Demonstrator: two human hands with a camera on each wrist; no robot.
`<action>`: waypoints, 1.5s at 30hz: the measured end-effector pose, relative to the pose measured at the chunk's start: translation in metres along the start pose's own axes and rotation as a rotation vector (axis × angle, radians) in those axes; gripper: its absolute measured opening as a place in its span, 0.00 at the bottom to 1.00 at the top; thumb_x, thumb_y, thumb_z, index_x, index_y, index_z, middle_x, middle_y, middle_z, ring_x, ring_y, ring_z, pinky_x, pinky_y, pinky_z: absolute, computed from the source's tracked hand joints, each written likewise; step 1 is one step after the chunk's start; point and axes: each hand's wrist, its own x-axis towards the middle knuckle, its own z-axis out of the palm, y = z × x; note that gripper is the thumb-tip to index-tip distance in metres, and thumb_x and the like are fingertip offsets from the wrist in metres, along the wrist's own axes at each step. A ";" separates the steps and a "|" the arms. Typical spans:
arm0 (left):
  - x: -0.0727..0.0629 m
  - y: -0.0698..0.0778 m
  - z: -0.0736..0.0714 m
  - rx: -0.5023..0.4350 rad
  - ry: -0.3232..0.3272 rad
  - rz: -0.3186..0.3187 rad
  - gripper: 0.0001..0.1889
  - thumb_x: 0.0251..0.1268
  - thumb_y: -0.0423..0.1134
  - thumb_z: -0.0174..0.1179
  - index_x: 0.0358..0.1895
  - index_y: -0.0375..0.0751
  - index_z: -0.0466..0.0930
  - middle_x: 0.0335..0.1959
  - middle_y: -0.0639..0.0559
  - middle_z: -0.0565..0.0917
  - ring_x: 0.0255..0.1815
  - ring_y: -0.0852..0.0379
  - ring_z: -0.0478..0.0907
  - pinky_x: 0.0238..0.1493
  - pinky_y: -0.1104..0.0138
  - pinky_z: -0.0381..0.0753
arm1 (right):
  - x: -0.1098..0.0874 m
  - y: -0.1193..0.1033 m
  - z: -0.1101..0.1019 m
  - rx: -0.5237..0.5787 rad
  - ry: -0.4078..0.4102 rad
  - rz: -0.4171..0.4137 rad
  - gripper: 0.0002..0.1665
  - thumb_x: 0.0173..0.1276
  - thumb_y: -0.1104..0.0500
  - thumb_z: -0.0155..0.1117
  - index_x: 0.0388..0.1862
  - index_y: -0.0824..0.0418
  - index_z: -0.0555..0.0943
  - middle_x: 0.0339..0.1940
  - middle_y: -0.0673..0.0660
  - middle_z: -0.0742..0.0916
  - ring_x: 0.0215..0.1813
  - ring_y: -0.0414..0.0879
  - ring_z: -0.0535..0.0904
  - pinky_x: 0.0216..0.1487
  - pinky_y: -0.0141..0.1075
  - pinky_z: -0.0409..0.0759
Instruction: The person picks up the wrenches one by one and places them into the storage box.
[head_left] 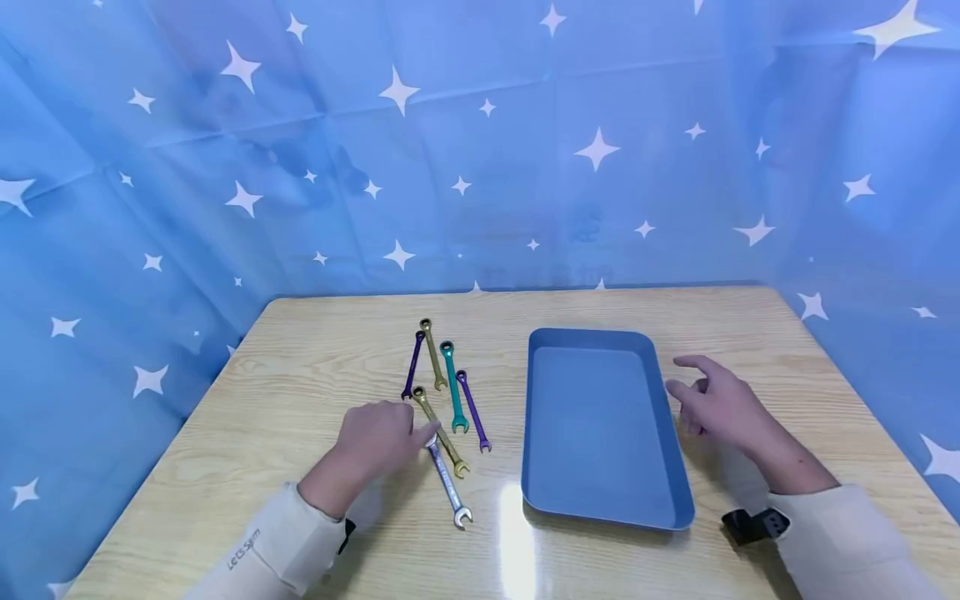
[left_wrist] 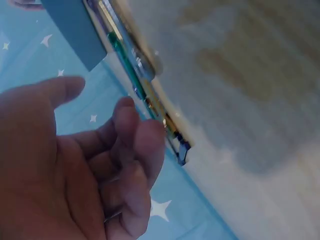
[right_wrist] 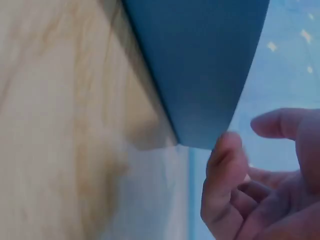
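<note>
Several combination wrenches lie loosely grouped on the table, left of centre in the head view. Nearest my left hand [head_left: 378, 437] are a silver wrench [head_left: 447, 482] and a gold wrench [head_left: 443, 436]; the hand partly covers the silver one's upper end. Behind them lie a teal wrench [head_left: 454, 390], a purple wrench [head_left: 474, 412], a dark purple wrench [head_left: 413, 365] and another gold wrench [head_left: 433, 357]. In the left wrist view, the fingers bend loosely, thumb apart, holding nothing. My right hand [head_left: 716, 404] hovers beside the blue tray [head_left: 600, 433], fingers loosely bent and holding nothing.
The shallow tray stands right of the wrenches with nothing in it. A light wooden table [head_left: 315, 350] carries everything. Blue cloth with white stars [head_left: 480, 167] hangs behind and beside the table.
</note>
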 end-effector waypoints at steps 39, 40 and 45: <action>-0.003 0.004 0.009 -0.035 -0.184 0.012 0.27 0.58 0.62 0.64 0.13 0.52 0.64 0.10 0.60 0.62 0.14 0.60 0.58 0.20 0.65 0.57 | 0.010 0.031 0.016 0.471 -0.471 0.080 0.53 0.79 0.47 0.53 0.82 0.58 0.29 0.19 0.55 0.83 0.19 0.43 0.80 0.25 0.41 0.82; -0.003 0.004 0.009 -0.032 -0.186 0.010 0.27 0.58 0.62 0.64 0.13 0.51 0.65 0.10 0.60 0.62 0.14 0.60 0.58 0.21 0.65 0.57 | 0.010 0.030 0.015 0.473 -0.474 0.078 0.52 0.79 0.47 0.52 0.82 0.58 0.29 0.20 0.55 0.84 0.19 0.43 0.80 0.26 0.41 0.82; -0.004 0.003 0.007 -0.030 -0.181 0.019 0.25 0.58 0.59 0.65 0.14 0.51 0.65 0.11 0.60 0.62 0.15 0.60 0.58 0.21 0.65 0.57 | 0.009 0.028 0.014 0.492 -0.497 0.065 0.50 0.80 0.47 0.50 0.82 0.58 0.29 0.23 0.56 0.84 0.21 0.43 0.80 0.26 0.41 0.82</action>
